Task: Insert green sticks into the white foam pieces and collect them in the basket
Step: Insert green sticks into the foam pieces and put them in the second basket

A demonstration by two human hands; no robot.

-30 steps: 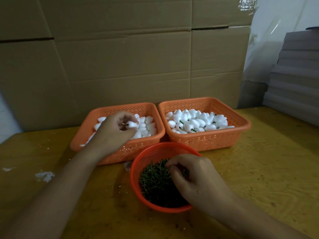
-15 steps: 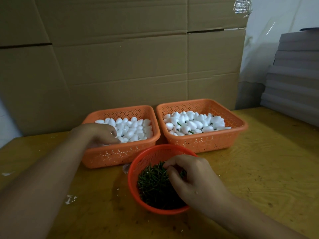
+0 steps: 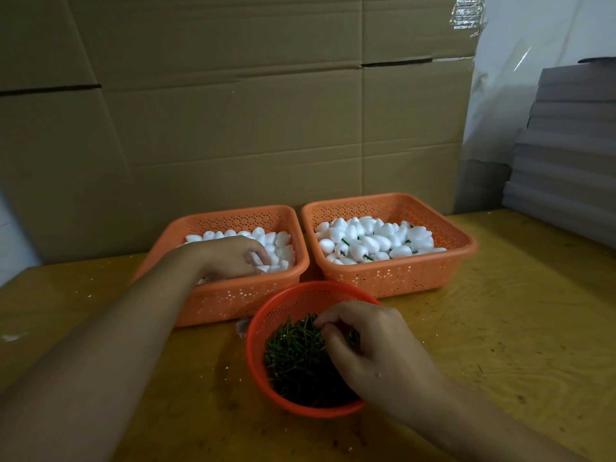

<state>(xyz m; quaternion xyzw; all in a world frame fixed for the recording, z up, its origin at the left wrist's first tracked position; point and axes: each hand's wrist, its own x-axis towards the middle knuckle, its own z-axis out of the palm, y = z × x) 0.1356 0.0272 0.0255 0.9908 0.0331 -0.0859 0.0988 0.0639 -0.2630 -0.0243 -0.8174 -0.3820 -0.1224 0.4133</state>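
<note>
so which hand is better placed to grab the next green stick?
Right. The right hand sits over the round red basket, fingertips in the pile of green sticks. The left hand is in the left orange basket of white foam pieces.

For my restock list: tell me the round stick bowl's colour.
Red-orange mesh round bowl, clearest in the head view.

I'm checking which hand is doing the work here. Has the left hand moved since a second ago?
Yes. The left hand was raised over the left basket holding a foam piece; it now reaches down among the foam pieces, nearer the basket's front wall.
</note>
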